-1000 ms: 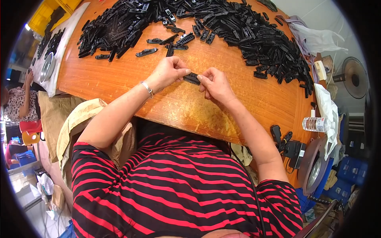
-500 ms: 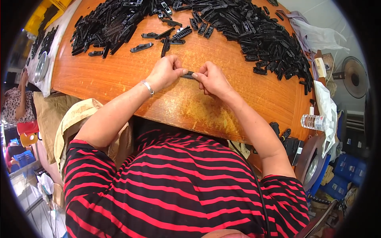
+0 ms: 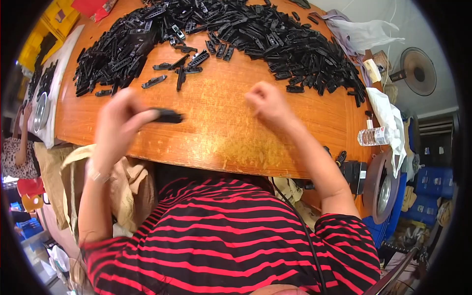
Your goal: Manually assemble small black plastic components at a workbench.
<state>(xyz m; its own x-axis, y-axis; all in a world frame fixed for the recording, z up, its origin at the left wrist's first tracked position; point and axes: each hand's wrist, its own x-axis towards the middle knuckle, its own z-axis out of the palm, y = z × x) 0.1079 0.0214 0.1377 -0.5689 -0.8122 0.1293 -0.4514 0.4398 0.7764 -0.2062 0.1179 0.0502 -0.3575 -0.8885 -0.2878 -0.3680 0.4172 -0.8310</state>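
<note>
My left hand (image 3: pixel 120 123), blurred by motion, is over the left part of the wooden table (image 3: pixel 211 132), near its front edge. Between its thumb and fingers it grips a long black plastic part (image 3: pixel 168 116), whose end sticks out to the right. Farther right, over the middle of the table, my right hand (image 3: pixel 270 104) has its fingers curled closed. Whatever it may hold is hidden. Several loose black plastic parts (image 3: pixel 154 81) lie beyond my hands, in front of a big heap of similar parts (image 3: pixel 246 24) arching round the table's far side.
A clear bottle (image 3: pixel 377 136) lies by a white plastic bag (image 3: pixel 391 123) at the table's right edge. Brown paper (image 3: pixel 130 187) hangs at the front left. Yellow crates (image 3: pixel 59 22) stand far left, and another person's arm (image 3: pixel 22 132) shows there. A fan (image 3: pixel 418 71) is at right.
My hands have come apart. The left has swung left and nearer to me with the black plastic part; the right has let go of it, its fingers still curled. The view has shifted slightly.
</note>
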